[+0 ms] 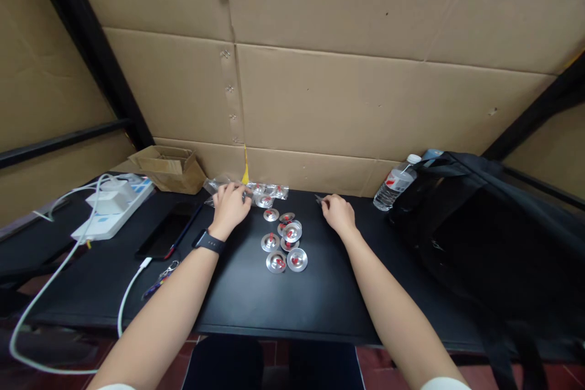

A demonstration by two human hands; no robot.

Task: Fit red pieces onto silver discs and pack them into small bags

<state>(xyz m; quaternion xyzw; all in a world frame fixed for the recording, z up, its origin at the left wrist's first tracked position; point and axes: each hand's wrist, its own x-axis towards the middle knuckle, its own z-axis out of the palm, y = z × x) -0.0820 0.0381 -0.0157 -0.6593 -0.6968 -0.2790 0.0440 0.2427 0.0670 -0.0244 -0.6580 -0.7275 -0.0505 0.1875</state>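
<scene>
My left hand (231,204), a black watch on its wrist, rests with curled fingers at the clear plastic bags (214,186) by the back wall. A small dark, shiny bit shows at its fingertips; I cannot make out what it is. My right hand (339,213) is closed, palm down, on a small pointed grey metal thing (319,198), mostly hidden by the fingers. Between my hands lie several small silver finger cymbals (297,260), domed in the middle with red loops, some overlapping. More cymbals sit in clear wrappers (280,191) beside my left hand.
A white power strip (109,210), an open cardboard box (176,170), a dark phone (168,231) and a key ring (159,280) are on the left. A water bottle (397,184) and a large black bag (484,244) stand right. Cardboard walls (320,97) enclose the black table (292,311).
</scene>
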